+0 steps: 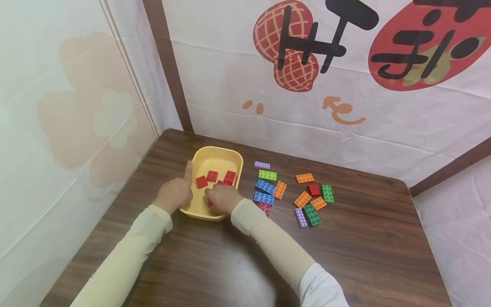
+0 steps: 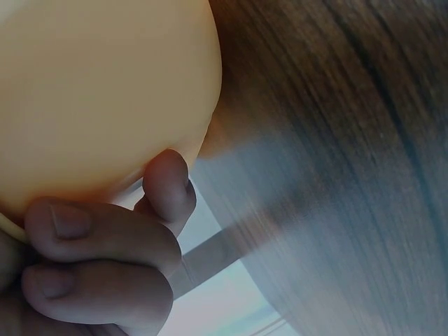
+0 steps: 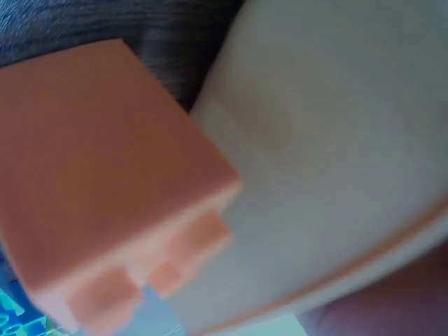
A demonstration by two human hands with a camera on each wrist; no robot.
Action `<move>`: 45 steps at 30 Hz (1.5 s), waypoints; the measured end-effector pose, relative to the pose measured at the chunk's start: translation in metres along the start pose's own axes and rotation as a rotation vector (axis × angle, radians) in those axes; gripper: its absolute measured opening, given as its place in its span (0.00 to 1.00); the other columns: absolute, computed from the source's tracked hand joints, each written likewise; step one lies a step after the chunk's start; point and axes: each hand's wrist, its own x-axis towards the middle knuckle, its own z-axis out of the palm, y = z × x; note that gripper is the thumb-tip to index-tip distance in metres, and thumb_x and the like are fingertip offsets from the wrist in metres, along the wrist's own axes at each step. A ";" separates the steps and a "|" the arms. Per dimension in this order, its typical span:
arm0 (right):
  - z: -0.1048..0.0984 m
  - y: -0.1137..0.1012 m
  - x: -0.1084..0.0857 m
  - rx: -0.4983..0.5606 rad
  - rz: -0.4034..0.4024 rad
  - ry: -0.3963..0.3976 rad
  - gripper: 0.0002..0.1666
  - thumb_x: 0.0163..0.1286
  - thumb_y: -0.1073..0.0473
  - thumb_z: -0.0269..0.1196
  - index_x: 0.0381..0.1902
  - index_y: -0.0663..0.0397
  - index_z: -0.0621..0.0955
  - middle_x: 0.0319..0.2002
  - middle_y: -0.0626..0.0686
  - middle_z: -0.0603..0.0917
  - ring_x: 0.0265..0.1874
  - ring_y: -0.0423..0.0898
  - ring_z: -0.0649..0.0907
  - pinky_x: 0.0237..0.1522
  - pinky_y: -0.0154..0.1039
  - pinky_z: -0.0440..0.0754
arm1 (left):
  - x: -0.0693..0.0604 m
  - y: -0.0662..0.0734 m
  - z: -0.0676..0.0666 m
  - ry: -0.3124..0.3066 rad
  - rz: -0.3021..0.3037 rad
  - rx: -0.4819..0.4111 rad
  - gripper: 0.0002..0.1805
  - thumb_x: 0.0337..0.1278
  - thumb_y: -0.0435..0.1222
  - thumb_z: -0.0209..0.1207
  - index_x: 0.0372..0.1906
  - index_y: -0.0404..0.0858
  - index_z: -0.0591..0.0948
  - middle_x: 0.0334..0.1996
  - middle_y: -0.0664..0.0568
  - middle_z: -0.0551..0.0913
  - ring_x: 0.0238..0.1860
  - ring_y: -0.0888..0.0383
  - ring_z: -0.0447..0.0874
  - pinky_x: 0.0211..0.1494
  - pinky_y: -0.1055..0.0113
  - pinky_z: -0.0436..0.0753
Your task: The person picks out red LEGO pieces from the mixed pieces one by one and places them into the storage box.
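A yellow tray (image 1: 215, 150) with several red bricks (image 1: 212, 175) in it stands on the table's left side. My left hand (image 1: 174, 195) grips its left edge, thumb up along the rim; the left wrist view shows fingers (image 2: 105, 234) curled against the tray wall (image 2: 105, 91). My right hand (image 1: 224, 198) reaches inside over the near right part, fingers downward. Part of a red brick (image 1: 209, 204) shows at its fingers; whether they pinch it is hidden. The right wrist view has a reddish brick (image 3: 112, 161) close up, beside the pale tray wall (image 3: 336, 126).
Right of the tray lie blue bricks (image 1: 264, 198), a lime brick (image 1: 267, 175), an orange brick (image 1: 280, 190) and a red brick (image 1: 264, 207) by my right wrist. Further right is a group of orange, green (image 1: 311, 215), purple and red bricks. Printed cloth (image 1: 215, 115) hangs behind the table.
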 end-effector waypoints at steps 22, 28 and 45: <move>-0.026 0.134 -0.108 0.498 0.332 0.427 0.18 0.74 0.54 0.62 0.56 0.56 0.83 0.41 0.50 0.83 0.37 0.48 0.80 0.40 0.46 0.81 | 0.001 -0.001 -0.006 -0.027 -0.020 -0.021 0.54 0.59 0.31 0.52 0.79 0.36 0.27 0.17 0.47 0.74 0.19 0.50 0.73 0.25 0.55 0.73; 0.004 0.171 -0.140 0.364 0.485 0.452 0.16 0.73 0.57 0.61 0.52 0.61 0.84 0.47 0.58 0.84 0.45 0.55 0.82 0.49 0.54 0.80 | 0.002 -0.002 -0.006 -0.026 -0.014 -0.025 0.54 0.59 0.31 0.51 0.79 0.36 0.28 0.16 0.47 0.74 0.18 0.51 0.73 0.23 0.56 0.72; 0.021 0.208 -0.182 0.120 0.820 0.210 0.26 0.71 0.56 0.65 0.62 0.64 0.78 0.53 0.67 0.83 0.51 0.68 0.77 0.54 0.73 0.66 | 0.003 0.000 0.000 -0.015 -0.004 -0.016 0.52 0.61 0.32 0.51 0.79 0.34 0.29 0.16 0.47 0.73 0.18 0.50 0.73 0.23 0.56 0.72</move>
